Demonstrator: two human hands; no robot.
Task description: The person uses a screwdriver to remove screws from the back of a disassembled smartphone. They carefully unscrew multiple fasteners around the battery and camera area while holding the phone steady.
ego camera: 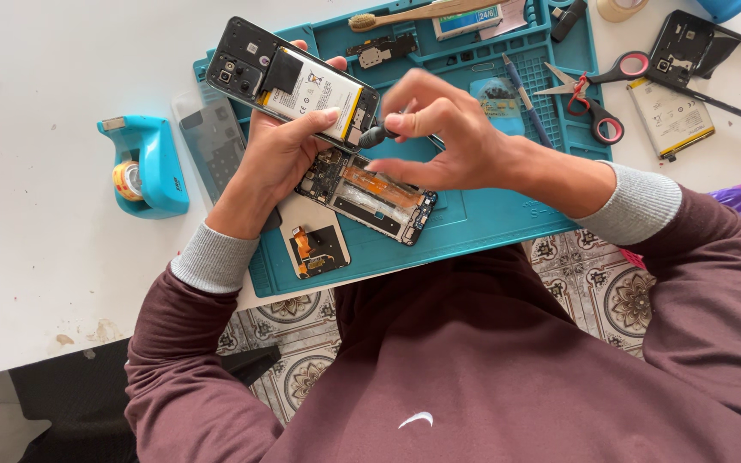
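The left hand (280,150) grips an opened phone (298,81) with its back cover off, fingers wrapped round its lower edge, so that the battery and dark camera block face up. It is held tilted above the blue work mat (482,219). The right hand (448,141) pinches the black handle of a small screwdriver (375,135) between thumb and fingertips; its tip is hidden behind the fingers and the phone's edge, so where it touches cannot be made out.

Under the hands lies a second stripped phone frame (370,195) with an orange ribbon cable, partly covered by the right hand. Beside the left wrist sits a small board piece (317,244), and a clear back cover (212,141) lies half under the left hand.

One pair of red-handled scissors (598,86) rests at the mat's right edge. A loose battery (671,116) and a third frame (705,51), cut off by the picture's top, lie on the white tabletop (36,223). One blue tape dispenser (147,163) stands well left of the mat. A wooden brush (405,15) is cut off at the top.
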